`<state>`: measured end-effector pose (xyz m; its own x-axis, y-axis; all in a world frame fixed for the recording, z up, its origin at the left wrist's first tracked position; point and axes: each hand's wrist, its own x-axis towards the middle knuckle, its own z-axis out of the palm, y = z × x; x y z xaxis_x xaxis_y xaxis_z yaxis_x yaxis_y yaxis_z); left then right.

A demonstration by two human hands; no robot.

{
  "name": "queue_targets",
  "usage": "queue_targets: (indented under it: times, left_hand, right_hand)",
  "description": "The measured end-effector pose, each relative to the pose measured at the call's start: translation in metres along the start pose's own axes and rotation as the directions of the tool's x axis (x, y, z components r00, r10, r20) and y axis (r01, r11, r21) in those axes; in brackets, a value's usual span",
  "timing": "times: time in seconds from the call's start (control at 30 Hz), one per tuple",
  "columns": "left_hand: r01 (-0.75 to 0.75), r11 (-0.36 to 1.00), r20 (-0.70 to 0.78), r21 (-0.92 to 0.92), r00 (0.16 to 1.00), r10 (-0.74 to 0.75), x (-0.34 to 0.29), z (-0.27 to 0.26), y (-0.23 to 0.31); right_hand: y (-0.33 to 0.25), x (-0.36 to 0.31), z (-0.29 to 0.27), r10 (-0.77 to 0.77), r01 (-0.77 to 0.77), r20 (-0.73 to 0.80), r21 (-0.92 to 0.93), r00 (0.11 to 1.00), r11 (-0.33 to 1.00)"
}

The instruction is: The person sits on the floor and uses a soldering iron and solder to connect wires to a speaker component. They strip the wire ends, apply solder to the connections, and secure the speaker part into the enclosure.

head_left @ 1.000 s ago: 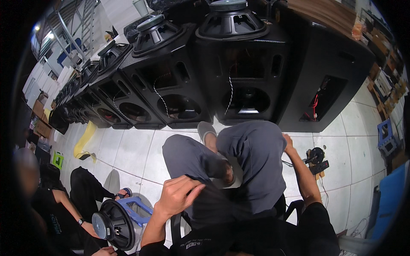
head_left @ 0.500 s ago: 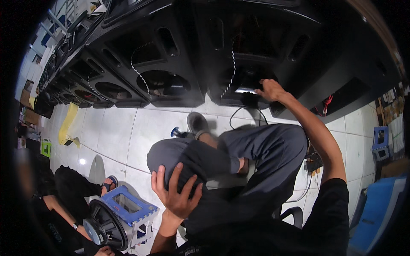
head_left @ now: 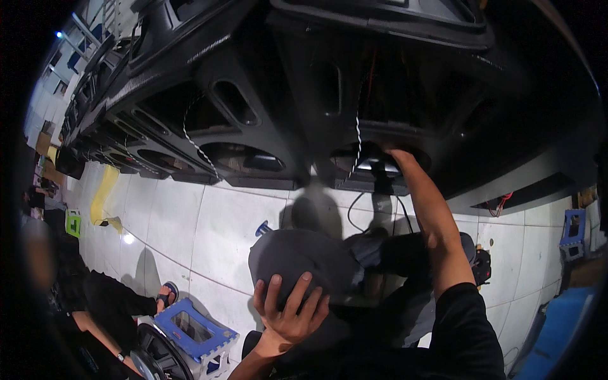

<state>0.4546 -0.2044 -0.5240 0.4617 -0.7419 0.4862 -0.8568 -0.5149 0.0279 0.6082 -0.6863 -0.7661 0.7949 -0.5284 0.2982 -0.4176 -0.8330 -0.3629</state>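
Observation:
My right hand (head_left: 397, 154) reaches into the round lower opening of a black speaker cabinet (head_left: 415, 185). Its fingers are hidden in the dark inside, so whether they hold anything does not show. A twisted black-and-white wire (head_left: 358, 142) hangs down the cabinet's front, left of that hand. My left hand (head_left: 292, 315) rests on my bent knee, fingers spread, with nothing in it.
More black cabinets (head_left: 244, 130) stand in a row to the left. A blue spool-like piece (head_left: 263, 228) lies on the tiled floor (head_left: 218, 244). At lower left, a person sits with a speaker driver (head_left: 161, 354) beside a blue folding stool (head_left: 196, 326). A black cable (head_left: 354, 212) loops near my feet.
My right hand has gone from the rim of the round opening deeper inside. I have leaned closer to the cabinets, which now look nearer. My left hand stays on my knee.

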Motion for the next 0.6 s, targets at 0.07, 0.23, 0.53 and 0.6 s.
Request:
queue_targets:
  times: [0.07,0.23,0.53,0.6]
  left_hand:
    - [0.008,1.0,0.005,-0.005,1.0,-0.008,0.011,0.009,-0.004]
    - [-0.007,1.0,0.006,0.001,1.0,0.007,0.033,0.024,-0.007]
    - [0.07,0.994,-0.004,-0.083,0.998,-0.071,0.033,0.037,-0.022]
    - [0.103,0.99,-0.011,-0.1,0.994,-0.105,0.03,0.041,-0.029]
  right_hand:
    - [-0.006,0.004,-0.007,0.047,-0.044,0.111,-0.029,0.993,0.999]
    - [-0.01,-0.005,-0.024,0.121,-0.104,0.265,-0.079,0.957,0.991]
    - [-0.034,-0.06,-0.052,0.147,-0.15,0.229,-0.004,0.962,0.989]
    - [-0.054,-0.069,-0.071,0.137,-0.118,0.321,-0.076,0.937,0.99]
